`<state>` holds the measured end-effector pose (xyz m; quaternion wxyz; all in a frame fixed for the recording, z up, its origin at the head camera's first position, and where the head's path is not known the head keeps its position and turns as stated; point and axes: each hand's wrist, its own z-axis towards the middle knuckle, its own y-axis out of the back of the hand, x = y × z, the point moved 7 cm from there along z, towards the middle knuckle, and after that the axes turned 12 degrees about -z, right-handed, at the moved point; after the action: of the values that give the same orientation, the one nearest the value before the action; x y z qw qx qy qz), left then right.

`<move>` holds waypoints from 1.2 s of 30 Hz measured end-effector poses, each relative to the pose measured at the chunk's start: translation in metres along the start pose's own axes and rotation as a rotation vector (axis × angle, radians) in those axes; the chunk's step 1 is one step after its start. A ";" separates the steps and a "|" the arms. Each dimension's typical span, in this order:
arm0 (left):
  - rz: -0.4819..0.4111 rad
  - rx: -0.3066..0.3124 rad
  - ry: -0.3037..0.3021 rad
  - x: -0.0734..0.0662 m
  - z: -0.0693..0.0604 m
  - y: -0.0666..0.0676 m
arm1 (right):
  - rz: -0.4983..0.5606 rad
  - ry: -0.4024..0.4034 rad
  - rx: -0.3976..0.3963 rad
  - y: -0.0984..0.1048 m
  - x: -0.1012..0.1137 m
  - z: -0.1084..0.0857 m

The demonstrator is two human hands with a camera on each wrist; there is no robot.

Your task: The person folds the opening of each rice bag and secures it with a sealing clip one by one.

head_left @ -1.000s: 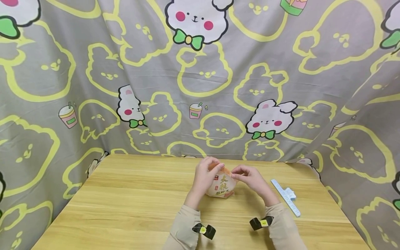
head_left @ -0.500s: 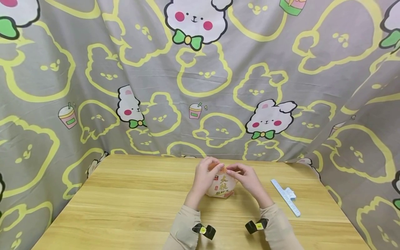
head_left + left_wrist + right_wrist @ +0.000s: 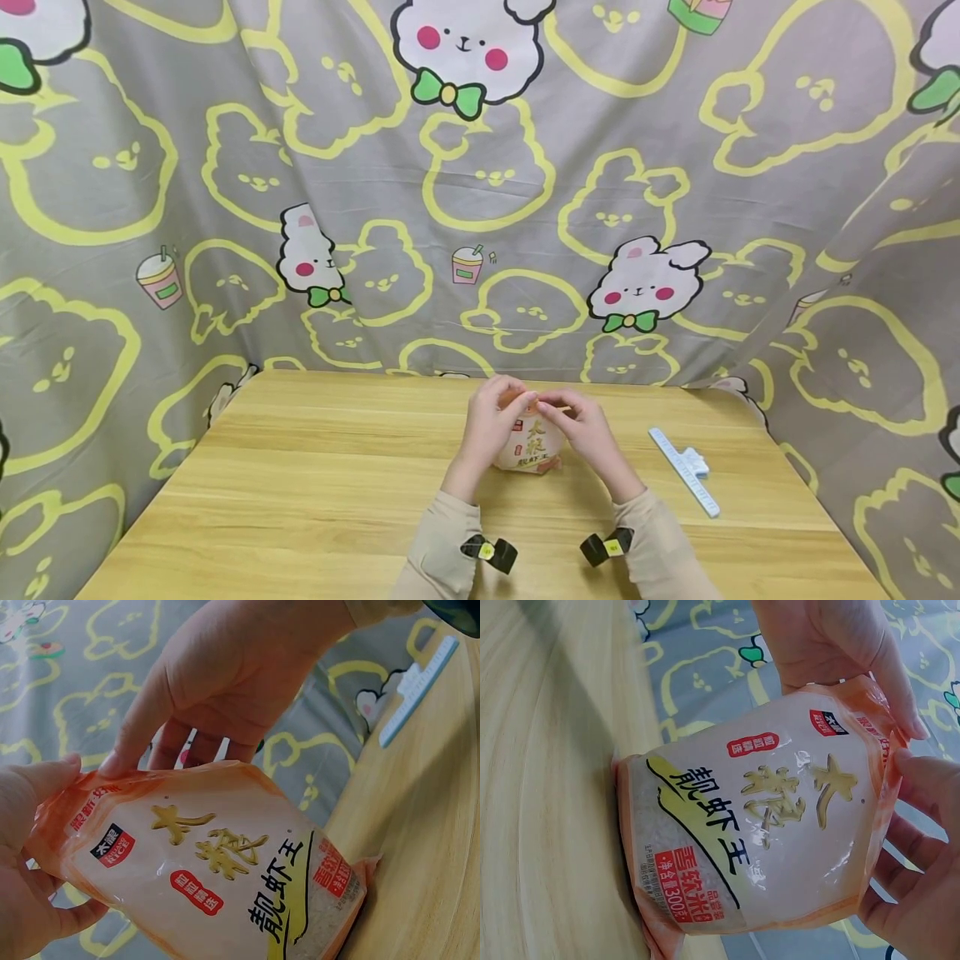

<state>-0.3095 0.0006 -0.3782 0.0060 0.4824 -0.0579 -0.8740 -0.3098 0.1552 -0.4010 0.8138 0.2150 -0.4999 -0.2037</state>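
Note:
A plastic bag of rice [image 3: 534,442] with an orange top and gold lettering stands upright on the table, rice visible low in it. My left hand [image 3: 489,427] holds its top at the left corner, the thumb [image 3: 67,766] in front and fingers behind. With thumb and fingers, my right hand [image 3: 587,423] pinches the top edge from the right, close to the left thumb. The top edge looks gathered or folded in the right wrist view, where the bag's front [image 3: 757,810] faces the camera. Fingertips behind the bag are partly hidden.
A light blue bag clip [image 3: 684,472] with a long ruler-like bar lies on the wooden table [image 3: 322,500], right of the right hand. A grey curtain [image 3: 360,175] with yellow cartoon outlines hangs behind and around the table.
My right hand has moved left along the bag's top edge, its thumb now near the left thumb. The left hand and the bag stay in place.

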 end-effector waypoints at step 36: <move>-0.002 0.076 0.006 0.000 -0.002 0.000 | -0.113 0.046 0.031 0.009 -0.004 0.000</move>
<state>-0.3080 0.0006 -0.3793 -0.0130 0.4848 -0.0905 -0.8698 -0.3104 0.1646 -0.3987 0.8089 0.2604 -0.4711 -0.2365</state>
